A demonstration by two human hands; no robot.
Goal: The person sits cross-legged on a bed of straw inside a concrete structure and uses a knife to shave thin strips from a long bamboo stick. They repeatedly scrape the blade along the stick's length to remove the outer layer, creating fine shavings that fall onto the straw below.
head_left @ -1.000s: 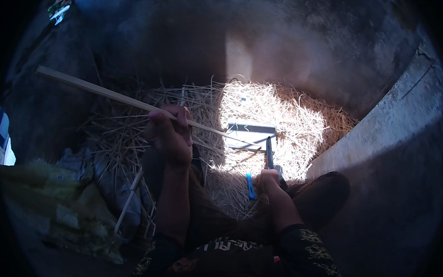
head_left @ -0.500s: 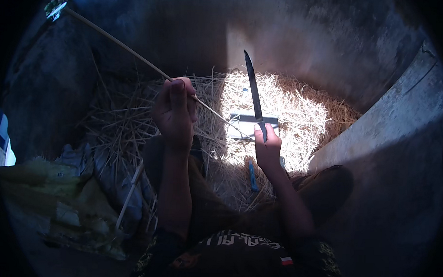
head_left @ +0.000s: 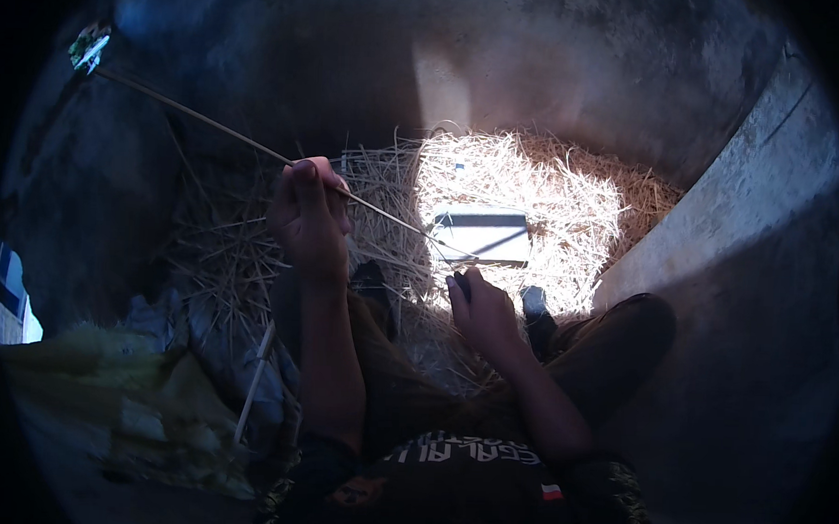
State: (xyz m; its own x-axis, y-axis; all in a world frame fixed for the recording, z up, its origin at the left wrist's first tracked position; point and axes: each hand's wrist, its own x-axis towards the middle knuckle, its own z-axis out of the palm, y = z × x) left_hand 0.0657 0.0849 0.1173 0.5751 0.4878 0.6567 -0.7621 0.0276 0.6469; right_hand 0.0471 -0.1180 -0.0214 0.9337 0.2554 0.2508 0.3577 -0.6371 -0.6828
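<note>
My left hand [head_left: 310, 212], raised left of centre, is closed around a thin pale stick [head_left: 198, 118]. The stick slants from the upper left, through my fingers, down to the bright patch in the middle. Lower and to the right, my right hand [head_left: 487, 311] is closed, thumb up, with the dark handle of the knife [head_left: 462, 284] showing at its fingers. Its blade cannot be made out against the shadow. Just beyond that hand lies a flat white rectangular thing [head_left: 480, 236] with dark edges, where the stick's lower end passes in front.
Loose straw-like shavings [head_left: 569, 203] cover the floor between my bent legs. A yellowish sack [head_left: 110, 381] lies at the left, with another pale stick [head_left: 253, 386] beside it. Grey walls [head_left: 717, 217] close in the far side and right.
My right hand has come down and slightly left, turning the knife from upright so that its blade no longer shows. My left hand has shifted a little left with the stick.
</note>
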